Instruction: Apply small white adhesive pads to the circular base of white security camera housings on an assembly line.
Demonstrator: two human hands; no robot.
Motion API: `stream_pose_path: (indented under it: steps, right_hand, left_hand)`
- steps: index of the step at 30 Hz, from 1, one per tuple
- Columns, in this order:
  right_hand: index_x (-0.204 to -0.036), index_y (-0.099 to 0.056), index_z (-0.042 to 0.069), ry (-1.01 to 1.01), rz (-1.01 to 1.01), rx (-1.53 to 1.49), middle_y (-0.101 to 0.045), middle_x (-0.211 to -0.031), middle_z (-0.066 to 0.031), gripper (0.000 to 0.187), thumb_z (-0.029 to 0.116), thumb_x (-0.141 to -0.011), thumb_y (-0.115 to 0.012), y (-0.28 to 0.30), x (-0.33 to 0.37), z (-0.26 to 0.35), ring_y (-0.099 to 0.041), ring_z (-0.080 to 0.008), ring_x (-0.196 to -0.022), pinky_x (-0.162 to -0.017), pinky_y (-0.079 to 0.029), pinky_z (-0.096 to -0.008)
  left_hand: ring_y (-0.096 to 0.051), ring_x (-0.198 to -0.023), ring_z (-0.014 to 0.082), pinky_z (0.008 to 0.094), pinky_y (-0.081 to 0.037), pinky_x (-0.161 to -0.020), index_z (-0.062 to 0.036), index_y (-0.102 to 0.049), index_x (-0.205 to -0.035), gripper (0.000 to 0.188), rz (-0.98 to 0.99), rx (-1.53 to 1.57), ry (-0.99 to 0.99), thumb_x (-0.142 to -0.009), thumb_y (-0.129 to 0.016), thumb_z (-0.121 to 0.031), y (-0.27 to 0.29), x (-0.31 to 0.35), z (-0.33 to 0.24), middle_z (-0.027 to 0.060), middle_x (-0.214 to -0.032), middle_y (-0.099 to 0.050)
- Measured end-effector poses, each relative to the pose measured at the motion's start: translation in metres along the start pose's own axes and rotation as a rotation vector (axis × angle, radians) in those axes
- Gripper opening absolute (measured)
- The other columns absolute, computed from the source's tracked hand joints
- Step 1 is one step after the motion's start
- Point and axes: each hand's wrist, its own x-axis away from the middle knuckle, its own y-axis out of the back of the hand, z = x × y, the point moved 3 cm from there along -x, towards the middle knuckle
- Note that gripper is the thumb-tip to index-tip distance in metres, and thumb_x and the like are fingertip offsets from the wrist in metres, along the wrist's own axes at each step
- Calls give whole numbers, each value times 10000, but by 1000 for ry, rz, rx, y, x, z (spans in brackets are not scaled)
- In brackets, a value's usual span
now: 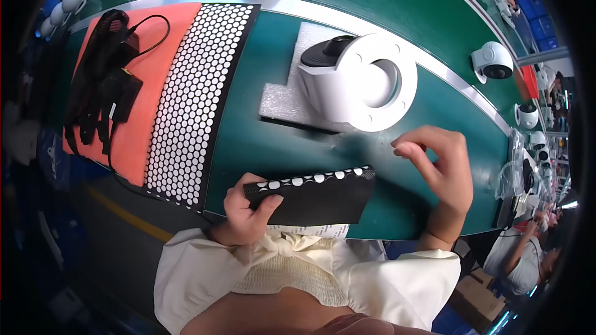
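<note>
My left hand (248, 214) grips a black sheet (316, 198) at its left end, thumb in front. A row of white round dots runs along the sheet's top edge. My right hand (444, 158) is raised above the green table, its thumb and fingertips pinched together; anything between them is too small to make out. Just beyond that hand lies a white security camera (329, 96) on its side, its ring-shaped base (406, 84) facing up and right. Under the camera is a grey-white foam block (279, 102).
On the left, a larger black sheet covered in white dots (192, 99) lies beside an orange foam sheet (167, 37), which bears black power adapters with cables (124, 96). A metal rail (298, 7) borders the far conveyor, where white cameras (493, 62) stand. Other people work at far right.
</note>
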Motion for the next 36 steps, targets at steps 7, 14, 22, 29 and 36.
stream_pose_path:
  steps: [7,14,22,29,36]
  right_hand:
    - [-800,-616,43,422,12,208,-481,-748,-41,197,115,-628,-678,-30,-3,25,-446,-190,-659,-549,-322,-291]
    - [-800,-606,36,436,-15,61,-464,-723,-41,183,77,-631,-665,-46,-10,8,-437,-189,-656,-547,-320,-293]
    - [-761,-590,46,510,-45,97,-458,-692,-36,152,49,-626,-659,-49,-10,1,-434,-191,-630,-544,-329,-286]
    - [-827,-579,36,584,-241,-175,-557,-715,-48,217,3,-633,-672,-9,-15,21,-493,-159,-613,-512,-349,-249]
    - [-993,-480,-22,322,-246,-330,-536,-827,-27,275,-77,-732,-547,-9,-70,23,-480,-60,-737,-635,-348,-172]
  left_hand:
    - [-453,-517,58,192,-372,-493,15,-493,-768,155,-69,-2,42,-732,-621,-64,2,1,5,21,-578,-516]
    - [-436,-536,49,187,-369,-508,15,-491,-776,142,-106,-16,121,-741,-608,-59,1,2,12,7,-592,-508]
    - [-431,-543,44,184,-369,-512,19,-493,-795,148,-104,-44,148,-749,-604,-68,0,-1,10,6,-599,-511]
    - [-438,-548,43,183,-377,-520,22,-489,-797,159,-89,-60,153,-747,-605,-75,1,-1,11,9,-603,-515]
    - [-445,-547,47,189,-382,-521,20,-489,-792,164,-73,-94,124,-746,-609,-82,1,-2,12,12,-601,-517]
